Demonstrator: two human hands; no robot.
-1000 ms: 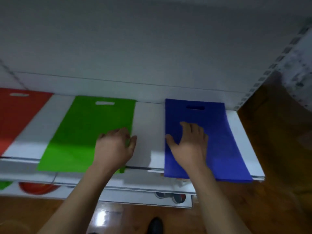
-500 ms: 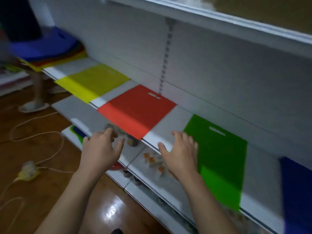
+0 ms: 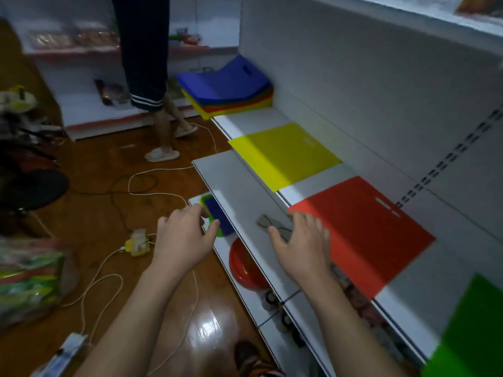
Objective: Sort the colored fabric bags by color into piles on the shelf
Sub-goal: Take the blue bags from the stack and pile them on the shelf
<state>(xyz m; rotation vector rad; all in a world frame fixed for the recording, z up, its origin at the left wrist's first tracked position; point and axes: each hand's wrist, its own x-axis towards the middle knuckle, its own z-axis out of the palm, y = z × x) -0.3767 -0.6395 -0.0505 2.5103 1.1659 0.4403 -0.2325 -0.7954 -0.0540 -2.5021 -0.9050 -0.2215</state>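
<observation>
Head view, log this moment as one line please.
left hand: open, empty | right hand: open, empty | mixed stack of coloured fabric bags: unsorted | flat red fabric bag: on shelf

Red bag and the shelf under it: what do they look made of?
Red bag: probably thin non-woven fabric, matte; it lies flat with crisp edges and a die-cut handle slot. Shelf: likely painted sheet metal, smooth semi-gloss pale grey, with a thin edge; I cannot be certain.
</observation>
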